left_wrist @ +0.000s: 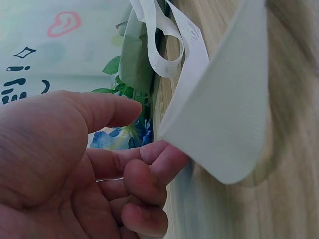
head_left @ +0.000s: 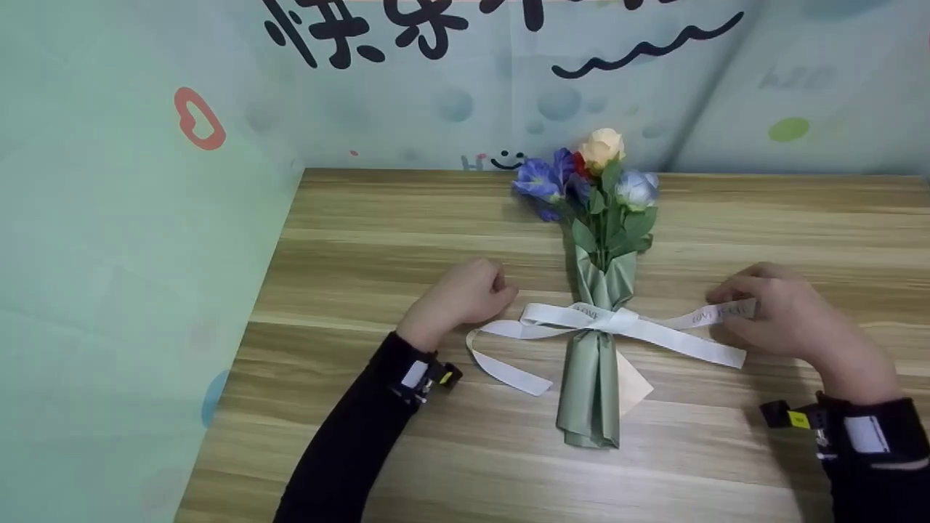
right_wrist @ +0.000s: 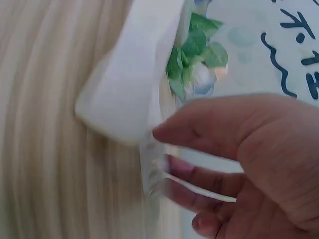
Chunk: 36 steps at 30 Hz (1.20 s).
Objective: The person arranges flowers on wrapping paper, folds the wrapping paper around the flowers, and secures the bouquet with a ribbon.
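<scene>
A bouquet in green wrapping [head_left: 592, 385] lies on the table, its flowers [head_left: 603, 149] toward the back. Around its middle runs a white ribbon [head_left: 672, 338], tied in front with a loop on the left and loose tails at both sides. My left hand [head_left: 465, 294] is left of the bow, fingers loosely curled, thumb and index finger apart; in the left wrist view a ribbon tail [left_wrist: 224, 109] hangs beside its fingertips. At the right, my right hand [head_left: 792, 312] has its thumb and fingers apart around the printed ribbon tail [right_wrist: 149, 169], fingertips right at it.
A pale card [head_left: 633, 385] sticks out from under the wrapping on the right. The wooden table [head_left: 363, 247] meets a printed cloth backdrop [head_left: 407, 109] at the back and left.
</scene>
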Each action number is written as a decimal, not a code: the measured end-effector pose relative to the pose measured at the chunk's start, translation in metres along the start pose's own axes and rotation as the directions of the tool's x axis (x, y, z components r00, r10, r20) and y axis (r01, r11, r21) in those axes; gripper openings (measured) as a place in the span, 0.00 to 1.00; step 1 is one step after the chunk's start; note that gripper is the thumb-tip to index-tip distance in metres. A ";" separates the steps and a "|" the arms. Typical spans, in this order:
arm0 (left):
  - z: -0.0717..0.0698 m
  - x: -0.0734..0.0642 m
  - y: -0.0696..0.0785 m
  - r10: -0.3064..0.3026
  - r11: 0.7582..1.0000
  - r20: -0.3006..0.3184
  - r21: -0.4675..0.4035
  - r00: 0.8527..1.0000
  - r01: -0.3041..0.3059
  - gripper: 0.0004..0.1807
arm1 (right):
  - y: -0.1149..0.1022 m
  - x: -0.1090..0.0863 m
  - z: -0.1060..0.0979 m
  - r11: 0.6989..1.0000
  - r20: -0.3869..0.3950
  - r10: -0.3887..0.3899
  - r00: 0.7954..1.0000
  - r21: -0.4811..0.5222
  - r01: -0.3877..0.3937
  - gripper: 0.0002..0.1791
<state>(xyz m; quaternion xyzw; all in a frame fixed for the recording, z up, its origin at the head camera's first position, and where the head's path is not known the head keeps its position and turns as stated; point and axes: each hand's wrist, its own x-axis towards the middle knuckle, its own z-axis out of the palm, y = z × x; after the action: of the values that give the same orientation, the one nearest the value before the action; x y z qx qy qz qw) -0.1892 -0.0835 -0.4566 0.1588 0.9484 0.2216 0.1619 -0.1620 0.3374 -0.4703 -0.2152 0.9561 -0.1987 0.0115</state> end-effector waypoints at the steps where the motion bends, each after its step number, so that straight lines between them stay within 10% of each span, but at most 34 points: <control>1: 0.000 0.000 0.001 0.004 1.000 0.001 -0.001 1.000 -0.004 0.21 | -0.005 0.002 0.003 0.998 -0.015 -0.054 0.998 0.017 0.054 0.16; 7: 0.004 0.003 0.005 0.048 0.999 -0.011 0.007 0.999 -0.048 0.20 | -0.025 0.013 0.014 0.972 0.000 -0.216 0.976 0.089 0.216 0.10; 21: 0.011 0.008 0.019 0.190 0.982 0.026 0.015 0.981 -0.190 0.17 | -0.006 0.001 -0.004 0.996 0.169 0.093 0.981 -0.029 -0.090 0.03; 29: 0.029 0.014 0.032 0.340 0.939 0.067 0.029 0.938 -0.343 0.20 | -0.018 -0.008 -0.006 1.000 0.061 0.003 0.998 0.015 -0.003 0.11; 36: 0.043 0.016 0.041 0.431 0.892 0.039 0.131 0.901 -0.433 0.10 | -0.032 -0.013 -0.013 0.994 0.344 0.093 0.934 0.027 -0.109 0.16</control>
<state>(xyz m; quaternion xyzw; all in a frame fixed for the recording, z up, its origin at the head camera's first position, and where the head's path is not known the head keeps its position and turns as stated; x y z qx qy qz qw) -0.1777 -0.0269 -0.4771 0.3772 0.9016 0.1857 0.1018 -0.1386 0.3215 -0.4465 -0.1967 0.9445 -0.1791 0.1926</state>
